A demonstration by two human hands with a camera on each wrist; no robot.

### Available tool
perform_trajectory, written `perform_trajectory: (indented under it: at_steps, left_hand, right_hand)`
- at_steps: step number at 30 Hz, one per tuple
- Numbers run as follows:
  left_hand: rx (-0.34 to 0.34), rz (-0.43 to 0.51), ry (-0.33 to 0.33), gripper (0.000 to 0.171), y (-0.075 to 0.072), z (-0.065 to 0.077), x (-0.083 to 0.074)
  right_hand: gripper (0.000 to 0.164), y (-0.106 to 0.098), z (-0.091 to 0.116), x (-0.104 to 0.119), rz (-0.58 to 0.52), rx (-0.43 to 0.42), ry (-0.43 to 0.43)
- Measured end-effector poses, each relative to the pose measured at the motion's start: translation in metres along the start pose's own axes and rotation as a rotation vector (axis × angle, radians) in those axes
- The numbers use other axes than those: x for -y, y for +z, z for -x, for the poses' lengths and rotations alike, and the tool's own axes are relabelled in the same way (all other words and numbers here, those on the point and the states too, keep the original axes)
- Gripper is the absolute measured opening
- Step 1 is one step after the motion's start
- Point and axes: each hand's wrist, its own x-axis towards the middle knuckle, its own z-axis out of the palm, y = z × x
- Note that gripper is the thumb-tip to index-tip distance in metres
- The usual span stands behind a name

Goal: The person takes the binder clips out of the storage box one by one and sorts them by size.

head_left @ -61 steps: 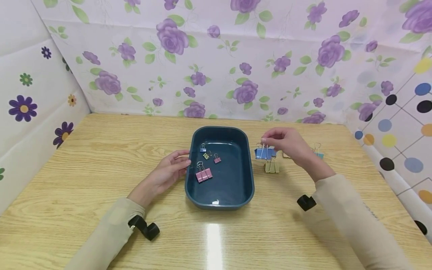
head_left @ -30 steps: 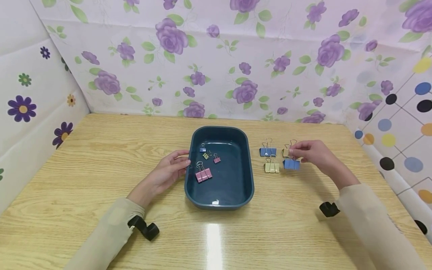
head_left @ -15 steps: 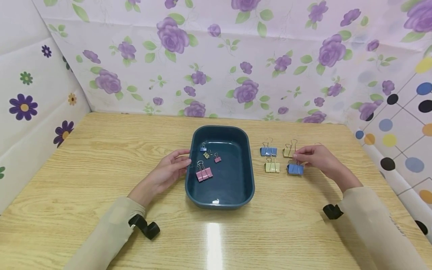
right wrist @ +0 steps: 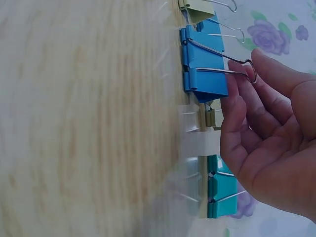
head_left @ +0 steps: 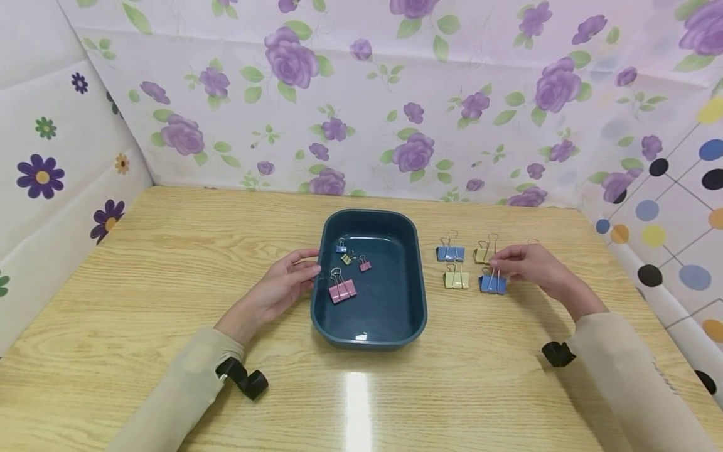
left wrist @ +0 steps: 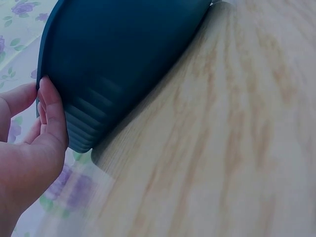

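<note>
In the head view my left hand [head_left: 282, 285] touches the left side of a dark blue tray [head_left: 368, 344]. Its thumb meets the rim, and its fingers lie along the outer wall in the left wrist view. To the right of the tray, my right hand [head_left: 533, 267] pinches a wire handle of a large blue binder clip [head_left: 493, 284]. That clip stands at the front right of a small group: another blue binder clip [head_left: 450, 253], a yellow binder clip [head_left: 456, 280] and a second yellow one [head_left: 482, 255]. A teal binder clip [right wrist: 222, 187] shows in the right wrist view, mostly hidden in the head view.
Inside the tray lie a large pink binder clip [head_left: 342, 291] and small blue [head_left: 341, 249], yellow [head_left: 346, 258] and pink [head_left: 365, 266] ones. The wooden table [head_left: 237, 220] ends at a flowered cloth [head_left: 361, 144] behind.
My right hand has let go of the back blue binder clip, moved right and taken another blue one, shifting it slightly nearer and rightward. My left hand stays at the tray.
</note>
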Motion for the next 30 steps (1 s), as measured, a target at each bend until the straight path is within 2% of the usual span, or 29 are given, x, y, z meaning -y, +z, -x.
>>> perform_trajectory:
  at_steps: [8, 20, 30]
  left_hand:
    - [0.007, 0.005, 0.005, 0.044, 0.0, 0.0, 0.001]
    - [-0.003, 0.001, -0.001, 0.042, 0.001, 0.001, -0.001]
    - [-0.001, -0.004, 0.002, 0.044, 0.0, 0.001, -0.001]
  right_hand:
    - [0.055, -0.005, 0.004, 0.005, 0.023, -0.026, -0.025]
    - [0.052, -0.006, 0.009, 0.024, 0.073, -0.151, -0.022]
    - [0.051, 0.014, 0.012, 0.057, 0.091, -0.155, -0.121]
